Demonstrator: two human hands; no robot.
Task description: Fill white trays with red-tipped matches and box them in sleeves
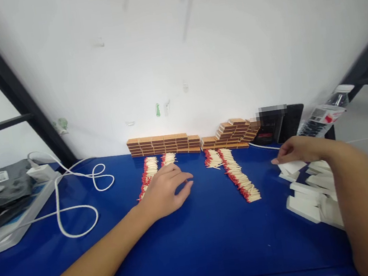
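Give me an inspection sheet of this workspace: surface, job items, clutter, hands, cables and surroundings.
Surface: blue table, glossy.
Job items: matches in four rows; matchboxes stacked by the wall; white trays in a loose pile at right.
Clutter: bottle at right rear; bag and plastic bin at left.
Hands: left hand over the left rows, thumb and forefinger apart; right hand at the trays, grip unclear.
Cables: white cable looped at left; another near the bottle.
Surroundings: wall has tape scraps; dark frame on both sides.
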